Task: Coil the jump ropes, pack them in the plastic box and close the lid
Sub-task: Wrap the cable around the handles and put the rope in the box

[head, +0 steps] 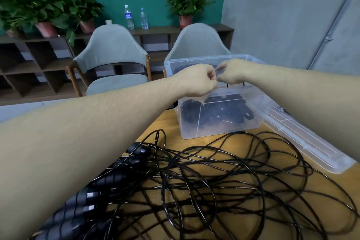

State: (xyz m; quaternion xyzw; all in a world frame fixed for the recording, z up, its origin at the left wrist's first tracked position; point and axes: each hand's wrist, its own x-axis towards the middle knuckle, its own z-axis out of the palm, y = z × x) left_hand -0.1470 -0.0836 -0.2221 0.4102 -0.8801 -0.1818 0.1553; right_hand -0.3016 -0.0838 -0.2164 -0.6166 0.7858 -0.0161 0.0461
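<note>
We hold both hands above the clear plastic box (220,115) at the far side of the wooden desk (171,134). Our left hand (198,80) is curled into a fist, and our right hand (232,71) has its fingertips pinched together right beside it; what they pinch is too small to tell. Coiled black jump ropes (218,111) already lie inside the box. More loose jump ropes (224,181) sprawl tangled on the desk near us, their black handles (91,197) at the left. The clear lid (303,142) lies on the desk just right of the box.
</note>
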